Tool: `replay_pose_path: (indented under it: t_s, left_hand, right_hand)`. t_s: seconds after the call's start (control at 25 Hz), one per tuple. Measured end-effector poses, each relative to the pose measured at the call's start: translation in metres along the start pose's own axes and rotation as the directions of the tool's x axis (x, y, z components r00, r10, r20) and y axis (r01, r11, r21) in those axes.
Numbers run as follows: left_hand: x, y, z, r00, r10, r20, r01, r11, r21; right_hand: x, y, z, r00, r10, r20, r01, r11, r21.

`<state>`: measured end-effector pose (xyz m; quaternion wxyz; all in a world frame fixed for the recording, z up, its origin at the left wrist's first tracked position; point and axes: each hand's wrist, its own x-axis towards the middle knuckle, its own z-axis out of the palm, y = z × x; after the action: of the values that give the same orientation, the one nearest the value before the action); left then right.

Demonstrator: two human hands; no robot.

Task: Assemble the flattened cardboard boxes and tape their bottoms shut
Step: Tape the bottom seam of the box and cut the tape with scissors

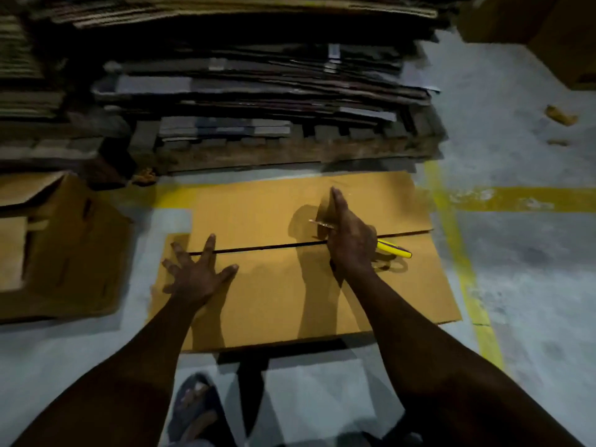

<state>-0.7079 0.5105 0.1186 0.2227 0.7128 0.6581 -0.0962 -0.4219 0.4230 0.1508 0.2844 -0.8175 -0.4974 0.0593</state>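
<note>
A brown cardboard box (277,298) stands upside down on the floor in front of me, its two bottom flaps meeting at a dark seam (258,249) that runs left to right. My left hand (196,275) presses flat with spread fingers on the near flap, fingertips at the seam's left end. My right hand (350,240) grips a tape dispenser with a yellow handle (395,249) over the seam, right of centre, with a roll of brown tape (324,211) under its fingers.
A tall stack of flattened cartons (251,82) on a wooden pallet (290,153) rises just behind the box. Another assembled box (61,250) lies at the left. Yellow floor lines (464,272) run at the right. My sandalled foot (193,411) shows below.
</note>
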Motion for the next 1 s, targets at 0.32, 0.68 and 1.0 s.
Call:
replay_pose_path:
  t_s: [0.32, 0.68, 1.0]
  left_hand:
    - [-0.014, 0.043, 0.037, 0.991, 0.066, -0.115, -0.063, 0.997, 0.035]
    - [-0.043, 0.09, -0.008, 0.97, 0.235, 0.066, -0.23, 0.97, -0.079]
    - [-0.142, 0.082, -0.147, 0.854, 0.471, -0.22, -0.518, 0.803, -0.293]
  right_hand:
    - [-0.006, -0.003, 0.002, 0.994, 0.019, 0.109, -0.008, 0.995, -0.104]
    - [0.037, -0.03, -0.04, 0.877, 0.143, 0.459, -0.262, 0.943, 0.206]
    - [-0.017, -0.142, -0.108, 0.762, -0.093, 0.641, -0.507, 0.53, 0.68]
